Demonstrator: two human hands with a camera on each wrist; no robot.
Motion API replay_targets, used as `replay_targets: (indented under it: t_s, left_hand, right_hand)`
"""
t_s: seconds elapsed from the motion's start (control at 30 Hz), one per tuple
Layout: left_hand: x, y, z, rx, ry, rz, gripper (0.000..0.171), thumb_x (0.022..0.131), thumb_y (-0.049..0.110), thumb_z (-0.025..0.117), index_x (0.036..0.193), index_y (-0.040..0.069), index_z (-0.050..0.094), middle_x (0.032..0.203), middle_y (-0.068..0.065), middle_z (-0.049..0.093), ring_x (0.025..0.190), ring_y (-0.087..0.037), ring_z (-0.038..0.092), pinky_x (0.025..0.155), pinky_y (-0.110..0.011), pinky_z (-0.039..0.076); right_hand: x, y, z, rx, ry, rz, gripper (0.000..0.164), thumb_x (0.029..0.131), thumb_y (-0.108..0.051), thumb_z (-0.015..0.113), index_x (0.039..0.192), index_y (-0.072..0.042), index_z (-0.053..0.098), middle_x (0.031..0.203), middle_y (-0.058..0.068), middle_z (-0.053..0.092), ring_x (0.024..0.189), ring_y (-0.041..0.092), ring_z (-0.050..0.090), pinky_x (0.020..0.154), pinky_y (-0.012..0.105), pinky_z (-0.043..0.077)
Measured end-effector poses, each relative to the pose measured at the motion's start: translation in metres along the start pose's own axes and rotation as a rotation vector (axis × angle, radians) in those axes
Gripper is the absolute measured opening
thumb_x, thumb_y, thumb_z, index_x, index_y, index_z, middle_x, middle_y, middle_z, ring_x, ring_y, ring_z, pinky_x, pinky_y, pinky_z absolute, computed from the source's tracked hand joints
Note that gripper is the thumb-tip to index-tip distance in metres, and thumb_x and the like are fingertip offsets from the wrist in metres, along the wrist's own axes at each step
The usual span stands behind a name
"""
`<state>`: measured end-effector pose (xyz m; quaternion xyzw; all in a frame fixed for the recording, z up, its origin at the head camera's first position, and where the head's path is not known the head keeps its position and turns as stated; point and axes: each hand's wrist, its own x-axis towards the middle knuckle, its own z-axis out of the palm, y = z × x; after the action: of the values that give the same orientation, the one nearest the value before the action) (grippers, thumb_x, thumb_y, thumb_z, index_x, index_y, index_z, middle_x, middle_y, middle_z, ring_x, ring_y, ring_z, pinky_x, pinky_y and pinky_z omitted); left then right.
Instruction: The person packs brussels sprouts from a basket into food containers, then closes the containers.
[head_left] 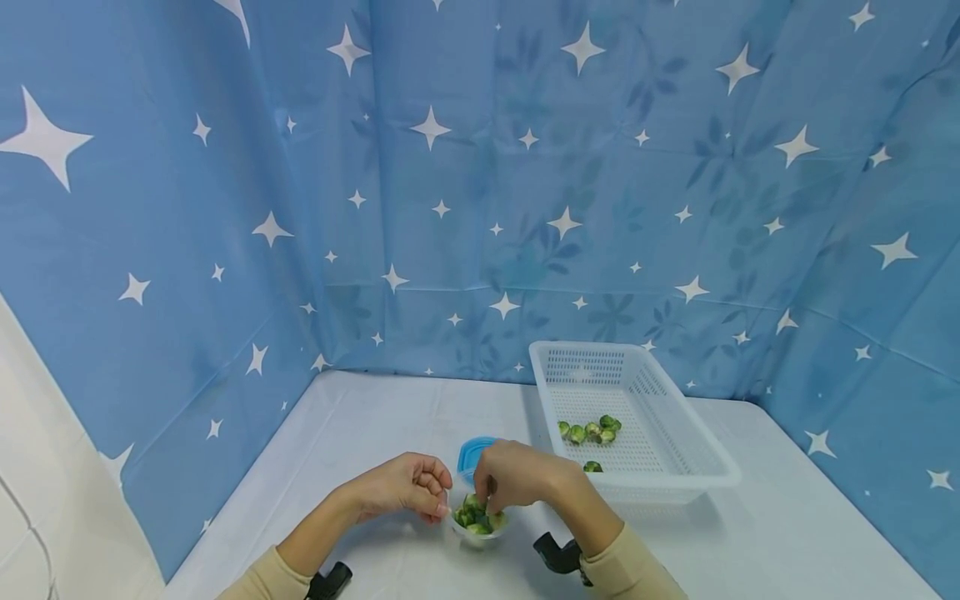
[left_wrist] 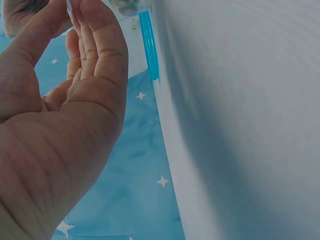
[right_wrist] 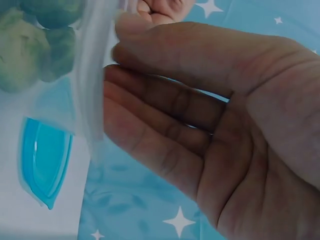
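A small clear plastic container (head_left: 477,540) with several Brussels sprouts (head_left: 470,511) stands on the table in the head view. My left hand (head_left: 408,490) pinches its near-left rim between thumb and fingers; in the left wrist view, a clear edge shows between those fingertips. From the right, my right hand (head_left: 525,475) reaches down into the container. The right wrist view has its fingers (right_wrist: 155,135) bent over the rim, their tips hidden behind the cloudy wall; whether they hold a sprout cannot be made out. Just behind the container lies a blue lid (head_left: 472,452).
A large white perforated basket (head_left: 675,417) stands at the back right, with several Brussels sprouts (head_left: 592,432) towards its left side. White cloth covers the table (head_left: 375,417). A blue star-patterned curtain (head_left: 450,250) hangs behind and along the sides.
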<state>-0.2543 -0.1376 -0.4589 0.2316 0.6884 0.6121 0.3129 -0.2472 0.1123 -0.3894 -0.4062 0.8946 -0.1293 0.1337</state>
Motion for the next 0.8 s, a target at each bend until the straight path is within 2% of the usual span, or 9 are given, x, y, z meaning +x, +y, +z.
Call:
replay_targets:
  t_s: [0.17,0.4,0.53,0.63,0.8]
  left_hand:
    - [0.0,-0.001,-0.001,-0.003,0.0,-0.008,0.046,0.09,0.01,0.08,0.122,-0.012,0.056,0.087,-0.003,0.073,0.079,-0.015,0.073,0.078,-0.034,0.063]
    - [0.0,0.001,-0.001,-0.007,-0.006,-0.01,0.042,0.092,0.008,0.076,0.122,-0.012,0.056,0.087,-0.002,0.073,0.079,-0.015,0.072,0.078,-0.033,0.063]
    - [-0.001,0.002,-0.001,0.002,-0.006,-0.009,0.043,0.091,0.008,0.077,0.122,-0.013,0.055,0.087,-0.002,0.073,0.079,-0.014,0.073,0.077,-0.033,0.063]
    - [-0.001,0.001,-0.001,0.008,-0.005,-0.005,0.045,0.09,0.009,0.079,0.122,-0.013,0.055,0.087,-0.003,0.073,0.079,-0.015,0.073,0.077,-0.033,0.063]
    - [-0.001,0.0,-0.001,0.003,0.002,-0.01,0.047,0.089,0.01,0.08,0.122,-0.013,0.055,0.087,-0.003,0.073,0.079,-0.015,0.072,0.077,-0.033,0.063]
  right_hand:
    - [-0.005,0.008,-0.011,0.123,0.078,-0.094,0.011,0.088,-0.011,0.084,0.1,-0.013,0.082,0.093,-0.008,0.077,0.08,-0.004,0.066,0.075,0.016,0.057]
    - [-0.023,0.02,-0.036,0.268,0.225,-0.143,0.019,0.096,-0.023,0.077,0.115,-0.018,0.078,0.108,-0.004,0.076,0.091,0.004,0.071,0.082,0.024,0.06]
    - [-0.034,0.024,-0.048,0.273,0.311,-0.156,0.023,0.098,-0.024,0.074,0.12,-0.016,0.076,0.11,0.0,0.076,0.092,0.008,0.071,0.08,0.027,0.06]
    - [-0.042,0.025,-0.059,0.236,0.348,-0.149,0.024,0.099,-0.025,0.074,0.121,-0.016,0.075,0.109,-0.002,0.076,0.092,0.008,0.07,0.079,0.027,0.06]
    - [-0.053,0.029,-0.08,0.151,0.384,-0.095,0.026,0.099,-0.027,0.074,0.122,-0.017,0.075,0.108,-0.006,0.074,0.092,0.007,0.068,0.076,0.026,0.06]
